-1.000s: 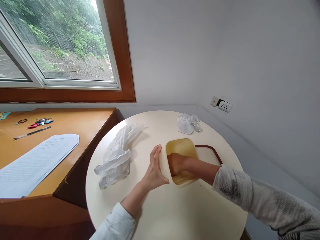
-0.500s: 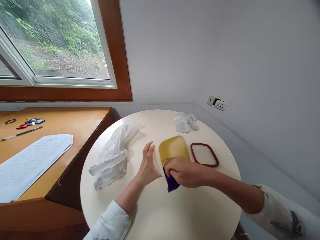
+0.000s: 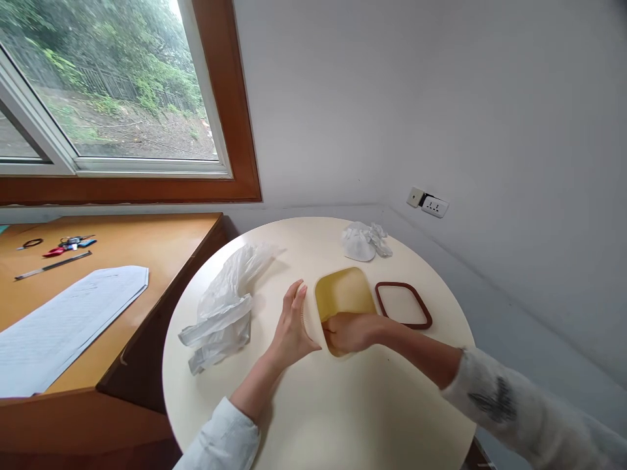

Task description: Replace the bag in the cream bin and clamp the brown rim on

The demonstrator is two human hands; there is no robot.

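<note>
Table (image 3: 318, 408), with tub (image 3: 345, 290) near its centre, toward one o'clock.
Ring (image 3: 422, 303) lies just beside the tub, at three o'clock. Left hand (image 3: 290, 333), fingers and thumb spread, braces nine o'clock; right hand (image 3: 350, 331) reaches inside, fingers curled, any grip hidden. Steady bracing should best keep the tub from sliding.
</note>
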